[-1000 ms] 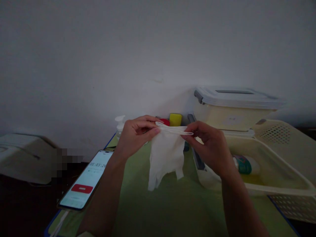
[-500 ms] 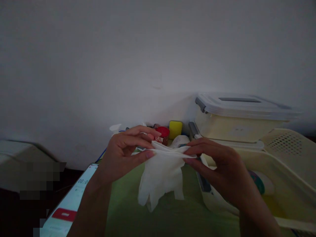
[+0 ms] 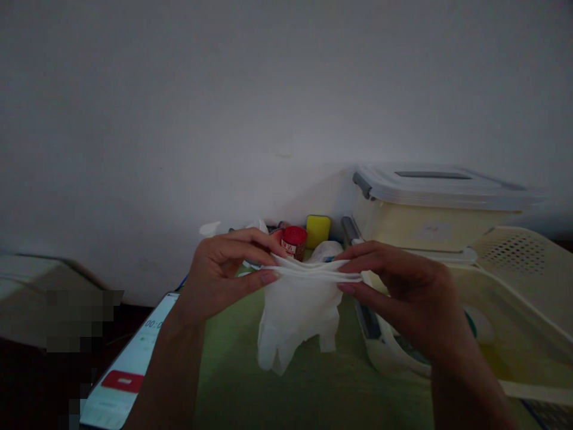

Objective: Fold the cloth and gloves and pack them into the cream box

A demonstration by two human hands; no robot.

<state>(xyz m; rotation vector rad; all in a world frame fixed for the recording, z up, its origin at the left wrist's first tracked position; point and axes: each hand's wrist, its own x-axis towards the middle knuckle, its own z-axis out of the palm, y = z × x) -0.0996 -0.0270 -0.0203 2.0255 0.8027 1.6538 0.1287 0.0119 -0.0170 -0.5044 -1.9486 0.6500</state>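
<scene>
White gloves (image 3: 299, 310), seemingly a pair laid together, hang fingers down between my hands above the green tabletop (image 3: 250, 397). My left hand (image 3: 228, 269) pinches the left side of the cuffs between thumb and fingers. At the right side of the cuffs, my right hand (image 3: 394, 283) is closed in a similar pinch. The cuff edges lie in several layers and sag a little in the middle. Whether anything is inside the gloves cannot be seen.
A lidded box (image 3: 421, 221) stands at the back right, behind an open cream bin (image 3: 532, 370). Near the wall are a red-lidded container (image 3: 294, 239) and a yellow block (image 3: 318, 231). A lit phone or tablet screen (image 3: 128, 364) lies at the left edge.
My right hand has shifted slightly right, and the cuffs look stretched wider. The hanging glove fingers have swung a little to the right and up. Both hands keep their pinch.
</scene>
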